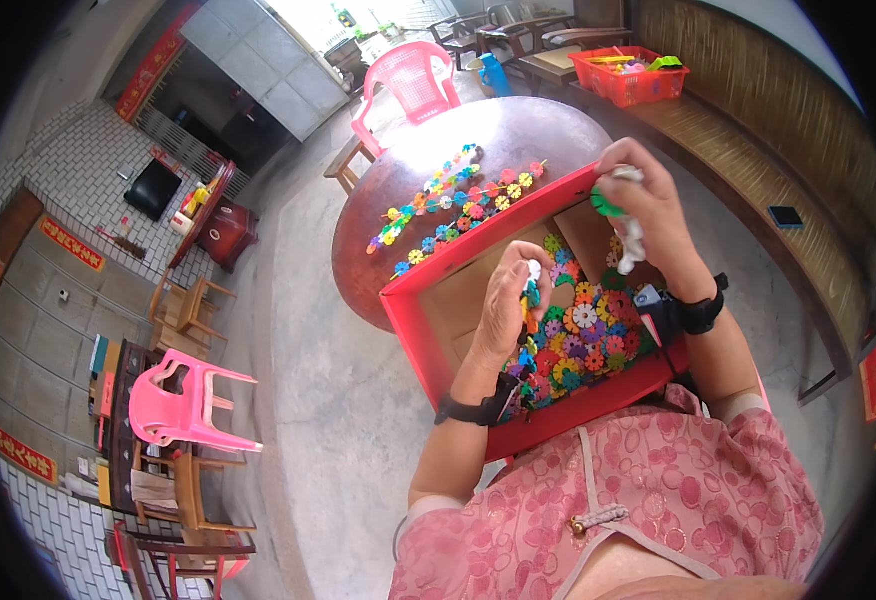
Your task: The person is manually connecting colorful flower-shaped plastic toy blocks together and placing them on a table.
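A red cardboard box (498, 243) rests in front of me, its far edge at the round table. Loose snowflake discs (585, 318) in many colours fill the near and right part of its inside. My left hand (501, 312), above the box's left side, is closed around several joined discs (532, 285), white, orange and dark ones among them. Higher, over the far right corner, my right hand (655, 205) pinches a green snowflake disc (606, 205) together with white pieces (632, 250) that hang below the palm. Its fingers partly cover these pieces.
Chains of joined discs (473, 205) lie on the brown round table (363, 265). Behind it stands a pink plastic chair (413, 80). A red basket (628, 85) and a phone (786, 217) sit on the wooden bench (733, 150) at right. Another pink chair (173, 405) is at left.
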`<state>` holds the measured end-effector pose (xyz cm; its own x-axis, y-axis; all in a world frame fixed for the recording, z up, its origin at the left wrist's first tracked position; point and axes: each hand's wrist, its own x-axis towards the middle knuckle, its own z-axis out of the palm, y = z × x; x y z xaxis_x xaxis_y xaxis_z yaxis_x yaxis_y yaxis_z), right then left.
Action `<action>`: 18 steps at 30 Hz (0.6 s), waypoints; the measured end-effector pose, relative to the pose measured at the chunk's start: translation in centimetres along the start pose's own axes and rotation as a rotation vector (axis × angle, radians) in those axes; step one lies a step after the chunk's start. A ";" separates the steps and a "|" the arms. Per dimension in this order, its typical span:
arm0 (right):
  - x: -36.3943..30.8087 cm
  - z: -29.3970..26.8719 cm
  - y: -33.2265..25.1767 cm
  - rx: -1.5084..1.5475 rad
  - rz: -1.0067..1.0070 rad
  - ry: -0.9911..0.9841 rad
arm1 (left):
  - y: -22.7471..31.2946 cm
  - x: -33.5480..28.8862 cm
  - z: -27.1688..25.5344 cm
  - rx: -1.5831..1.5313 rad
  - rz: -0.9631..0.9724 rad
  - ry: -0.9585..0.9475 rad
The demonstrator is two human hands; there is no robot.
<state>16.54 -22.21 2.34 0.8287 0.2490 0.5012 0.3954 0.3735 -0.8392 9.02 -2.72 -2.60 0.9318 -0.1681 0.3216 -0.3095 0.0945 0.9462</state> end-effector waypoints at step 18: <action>-0.5 2.5 2.6 -0.461 -0.503 -0.610 | -1.9 0.5 0.3 -0.299 -0.024 0.061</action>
<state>16.15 -19.12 0.46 0.2143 0.6315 0.7452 0.8807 0.2050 -0.4270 9.99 -3.32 -4.25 0.9506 -0.1155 0.2880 -0.2263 0.3771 0.8981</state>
